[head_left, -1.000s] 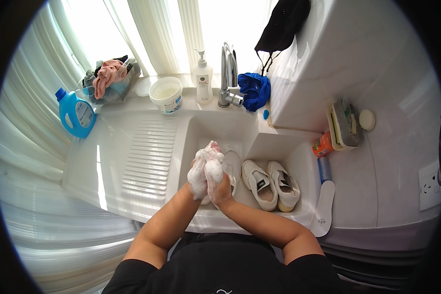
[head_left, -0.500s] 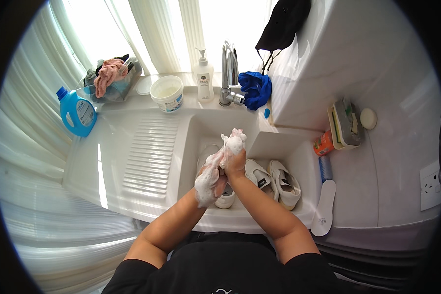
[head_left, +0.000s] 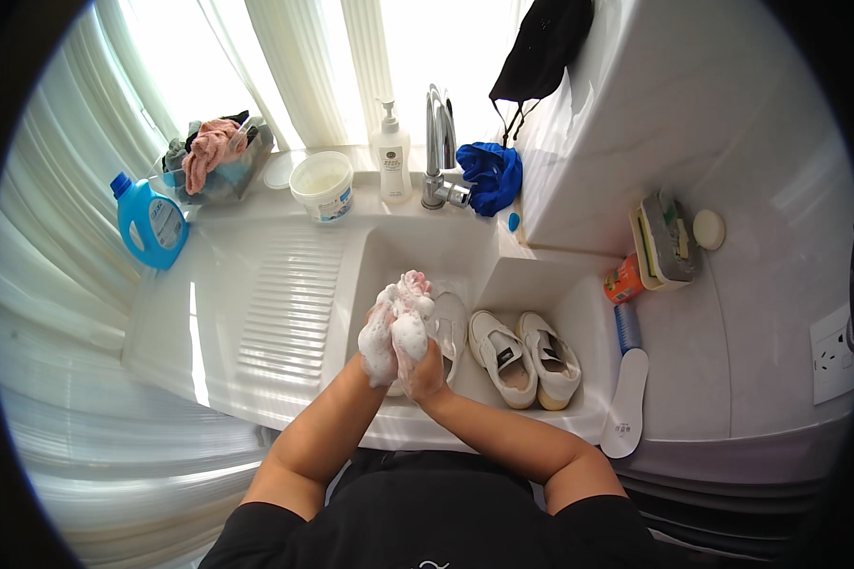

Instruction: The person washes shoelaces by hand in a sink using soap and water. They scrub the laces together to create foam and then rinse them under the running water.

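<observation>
Thick white foam covers both my hands, pressed together over the left part of the white sink (head_left: 427,237). My left hand (head_left: 378,341) lies against my right hand (head_left: 414,337). A few pink fingertips poke out of the suds at the top; which hand they belong to I cannot tell. Foam hides the other fingers, and no object shows between the palms. Beneath and just right of the hands is a white shoe (head_left: 453,327), partly covered by them. Two more white slip-on shoes, a left one (head_left: 489,341) and a right one (head_left: 552,365), sit side by side in the sink's right part.
A ribbed washboard (head_left: 289,303) is left of the basin. Behind stand a blue detergent bottle (head_left: 152,223), a white tub (head_left: 321,185), a pump bottle (head_left: 393,161) and the chrome faucet (head_left: 436,142). Blue cloth (head_left: 491,175) hangs beside it. A white insole (head_left: 626,403) lies on the right rim.
Both hands, still together and foamy, have moved left and toward me. The slip-on shoes and the shoe beneath the hands are now less covered.
</observation>
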The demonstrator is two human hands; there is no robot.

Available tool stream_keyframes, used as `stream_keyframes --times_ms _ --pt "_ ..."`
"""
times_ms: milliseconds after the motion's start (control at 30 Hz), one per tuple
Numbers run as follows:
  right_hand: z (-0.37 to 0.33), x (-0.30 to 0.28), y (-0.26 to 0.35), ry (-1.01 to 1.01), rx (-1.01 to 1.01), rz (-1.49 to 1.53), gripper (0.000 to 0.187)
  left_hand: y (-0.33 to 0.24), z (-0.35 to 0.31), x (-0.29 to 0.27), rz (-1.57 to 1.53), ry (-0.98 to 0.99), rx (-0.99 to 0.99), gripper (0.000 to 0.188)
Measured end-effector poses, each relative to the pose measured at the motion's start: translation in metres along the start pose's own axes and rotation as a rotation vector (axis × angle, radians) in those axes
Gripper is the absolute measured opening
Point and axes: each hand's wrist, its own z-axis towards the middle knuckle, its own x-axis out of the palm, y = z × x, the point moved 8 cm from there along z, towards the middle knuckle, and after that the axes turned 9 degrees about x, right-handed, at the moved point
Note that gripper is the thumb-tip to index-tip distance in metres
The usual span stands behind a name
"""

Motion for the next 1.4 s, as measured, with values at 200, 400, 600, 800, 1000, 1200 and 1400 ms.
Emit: stream_keyframes --times_ms 200,400,600,800,1000,1200,1400 --pt "0.041 -0.014 -0.106 0.022 0.960 1.091 0.054 0.009 -0.012 0.034 -0.049 0.020 -0.278 0.033" --pt "0.033 -0.020 -0.063 0.383 0.939 0.974 0.044 -0.005 -0.007 0.018 0.153 0.002 -0.257 0.015" --pt "0.024 -0.026 -0.091 0.175 0.799 0.743 0.021 0.017 -0.017 -0.015 -0.290 -0.247 -0.333 0.038" --pt "0.021 -0.046 -0.069 -0.088 0.388 0.346 0.018 0.033 -0.034 -0.030 -0.226 -0.465 -0.437 0.041" --pt "0.025 -0.043 -0.093 -0.119 0.610 -0.067 0.024 0.002 -0.035 -0.002 0.695 -0.217 0.027 0.043" --pt "0.015 -0.034 -0.068 -0.159 0.240 -0.117 0.020 0.016 -0.021 -0.029 0.835 0.049 0.112 0.047" --pt "0.004 -0.029 -0.017 -0.210 0.000 -0.133 0.013 0.006 -0.017 -0.002 0.609 0.289 0.158 0.050"
